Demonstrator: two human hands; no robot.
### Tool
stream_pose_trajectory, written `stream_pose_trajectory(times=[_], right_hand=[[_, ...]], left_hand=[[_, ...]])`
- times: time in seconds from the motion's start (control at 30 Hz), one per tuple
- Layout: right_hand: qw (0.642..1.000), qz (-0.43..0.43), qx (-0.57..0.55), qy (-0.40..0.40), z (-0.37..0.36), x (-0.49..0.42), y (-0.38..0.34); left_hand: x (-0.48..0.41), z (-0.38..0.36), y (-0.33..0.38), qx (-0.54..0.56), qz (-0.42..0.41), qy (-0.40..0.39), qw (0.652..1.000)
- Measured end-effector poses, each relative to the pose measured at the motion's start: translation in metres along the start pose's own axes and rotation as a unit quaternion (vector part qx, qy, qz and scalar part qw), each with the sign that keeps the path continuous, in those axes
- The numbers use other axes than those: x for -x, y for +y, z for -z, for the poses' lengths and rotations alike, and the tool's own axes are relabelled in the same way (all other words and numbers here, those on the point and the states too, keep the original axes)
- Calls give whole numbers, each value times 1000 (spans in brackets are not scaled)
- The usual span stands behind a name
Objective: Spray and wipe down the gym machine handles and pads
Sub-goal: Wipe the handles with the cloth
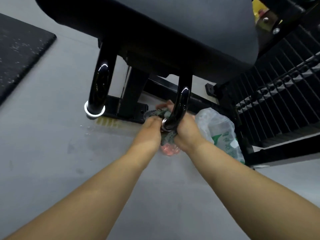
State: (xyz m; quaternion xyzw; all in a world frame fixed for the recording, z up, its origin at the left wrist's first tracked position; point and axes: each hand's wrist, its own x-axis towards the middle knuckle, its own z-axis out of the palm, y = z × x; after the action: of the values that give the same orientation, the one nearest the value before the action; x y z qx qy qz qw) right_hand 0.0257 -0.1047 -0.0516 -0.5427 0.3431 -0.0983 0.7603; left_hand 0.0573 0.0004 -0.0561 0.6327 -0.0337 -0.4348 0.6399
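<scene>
The left hand [152, 126] pinches a dark green cloth [168, 138] and the right hand [187, 133] curls round it, both wrapping it about the lower end of a glossy black handle [182, 103]. The handle's long axis runs from between the hands up and away to the grey pad [181, 23], its capped end pointing toward the person. A 2nd handle [100, 87] stands left of the left hand, and a plastic bag [219, 125] lies just right of the right hand.

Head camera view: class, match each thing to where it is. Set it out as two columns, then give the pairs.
1 cloth
2 plastic bag
3 speckled mat
4 seat pad

A floor, far left
B top of the view
C gripped by left hand and right hand at a handle
D floor, right of the hands

Pairs: 1-C; 2-D; 3-A; 4-B
</scene>
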Motion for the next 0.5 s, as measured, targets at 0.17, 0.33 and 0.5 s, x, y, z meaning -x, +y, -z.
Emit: stream_pose_trajectory(times=[0.17,0.33,0.5], right_hand=[[992,-53,94,-67,18,-34,11],[977,-111,173,-59,22,-49,24],[969,-106,205,-85,24,-46,22]], left_hand=[[-5,2,-15,2,-24,57,998],[-1,2,-13,-37,-55,40,997],[-2,8,-8,-37,-59,27,997]])
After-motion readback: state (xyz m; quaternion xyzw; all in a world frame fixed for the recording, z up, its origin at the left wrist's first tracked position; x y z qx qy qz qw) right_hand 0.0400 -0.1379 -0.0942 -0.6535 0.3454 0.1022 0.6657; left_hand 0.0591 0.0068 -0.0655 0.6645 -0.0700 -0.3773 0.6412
